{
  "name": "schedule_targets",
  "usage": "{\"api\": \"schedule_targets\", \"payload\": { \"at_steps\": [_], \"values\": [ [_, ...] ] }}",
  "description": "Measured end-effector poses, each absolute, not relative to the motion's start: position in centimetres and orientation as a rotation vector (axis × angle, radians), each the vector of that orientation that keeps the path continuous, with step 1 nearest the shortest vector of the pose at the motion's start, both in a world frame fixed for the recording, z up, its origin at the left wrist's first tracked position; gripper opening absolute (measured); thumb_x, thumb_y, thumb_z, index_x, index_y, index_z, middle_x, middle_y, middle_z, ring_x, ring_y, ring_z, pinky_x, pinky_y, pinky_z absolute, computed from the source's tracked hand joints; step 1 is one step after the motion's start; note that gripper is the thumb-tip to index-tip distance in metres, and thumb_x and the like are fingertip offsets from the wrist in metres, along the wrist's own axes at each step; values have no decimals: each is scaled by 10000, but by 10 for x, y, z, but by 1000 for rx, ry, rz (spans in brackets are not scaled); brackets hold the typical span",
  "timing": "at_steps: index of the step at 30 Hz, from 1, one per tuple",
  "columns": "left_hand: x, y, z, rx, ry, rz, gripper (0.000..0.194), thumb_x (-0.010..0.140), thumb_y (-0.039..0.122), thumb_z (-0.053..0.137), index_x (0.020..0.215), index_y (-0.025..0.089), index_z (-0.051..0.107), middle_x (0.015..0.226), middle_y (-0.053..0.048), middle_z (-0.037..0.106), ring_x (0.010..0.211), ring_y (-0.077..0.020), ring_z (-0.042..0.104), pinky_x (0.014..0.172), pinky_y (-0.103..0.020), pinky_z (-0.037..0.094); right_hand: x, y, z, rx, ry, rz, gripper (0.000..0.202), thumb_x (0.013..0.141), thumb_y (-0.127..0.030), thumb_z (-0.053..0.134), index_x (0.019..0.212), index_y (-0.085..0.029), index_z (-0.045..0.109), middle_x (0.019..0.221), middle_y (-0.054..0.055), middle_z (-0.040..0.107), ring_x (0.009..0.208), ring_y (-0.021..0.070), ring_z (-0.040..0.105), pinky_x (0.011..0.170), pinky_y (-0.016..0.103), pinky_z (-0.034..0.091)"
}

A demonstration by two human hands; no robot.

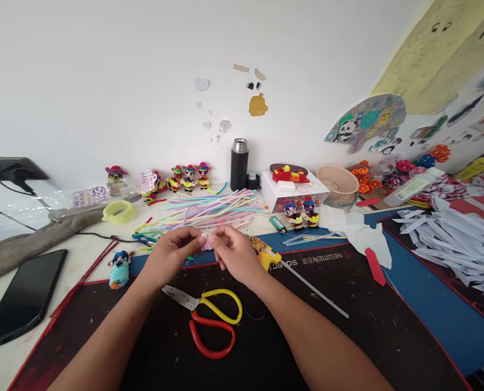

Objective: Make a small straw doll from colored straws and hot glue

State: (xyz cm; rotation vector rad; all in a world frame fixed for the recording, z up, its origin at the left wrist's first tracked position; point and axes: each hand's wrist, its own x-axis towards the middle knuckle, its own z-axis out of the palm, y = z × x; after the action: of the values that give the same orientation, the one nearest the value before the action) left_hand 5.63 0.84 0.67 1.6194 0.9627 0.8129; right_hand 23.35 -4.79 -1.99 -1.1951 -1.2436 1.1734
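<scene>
Both hands meet above the front of the pipe cleaner pile, pinching one small pale pink piece (206, 242) that looks like coiled pipe cleaner. My left hand (175, 251) grips it from the left between thumb and forefinger. From the other side, my right hand (234, 251) presses it with thumb and fingers, hiding part of it. Below them, scissors (196, 309) with one yellow and one red handle lie on the dark mat (307, 336). A yellow glue gun (267, 254) with a long glue stick (319, 292) rests just right of my right hand.
Pastel pipe cleaners (213, 209) are heaped behind the hands. A small turquoise figure (120, 270) and a black phone (22, 293) lie left. A black flask (239, 165) and a white box (294, 193) stand near the wall. White paper strips (453, 244) pile up right.
</scene>
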Motion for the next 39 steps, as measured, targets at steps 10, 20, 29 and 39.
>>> {"api": "schedule_targets", "payload": {
  "at_steps": [10,20,29,39],
  "values": [
    [57,8,5,1783,1017,718,392,795,599,775,799,207,765,751,-23,741,748,-211,637,722,-300,474,235,-49,-16,-1337,-1361,980,135,963,-361,628,956,-227,617,594,-71,558,476,115,493,492,234,344],
    [58,10,7,1631,993,654,382,731,579,823,764,201,779,666,-13,704,650,-182,593,643,-276,458,234,-50,-14,-1359,-1343,971,127,942,-333,623,884,-223,599,634,-49,615,472,112,484,484,235,329],
    [53,10,2,1767,1059,653,356,802,564,767,811,208,774,702,-9,716,658,-179,585,638,-274,422,235,-48,-18,-1375,-1389,974,152,967,-380,608,936,-231,595,648,-43,622,488,122,505,490,235,338],
    [61,6,8,1721,1060,681,417,768,622,768,748,207,739,673,-20,717,650,-199,628,656,-297,482,237,-49,-14,-1371,-1383,1035,137,977,-330,594,890,-225,593,595,-59,592,439,105,465,473,229,313]
  ]
}}
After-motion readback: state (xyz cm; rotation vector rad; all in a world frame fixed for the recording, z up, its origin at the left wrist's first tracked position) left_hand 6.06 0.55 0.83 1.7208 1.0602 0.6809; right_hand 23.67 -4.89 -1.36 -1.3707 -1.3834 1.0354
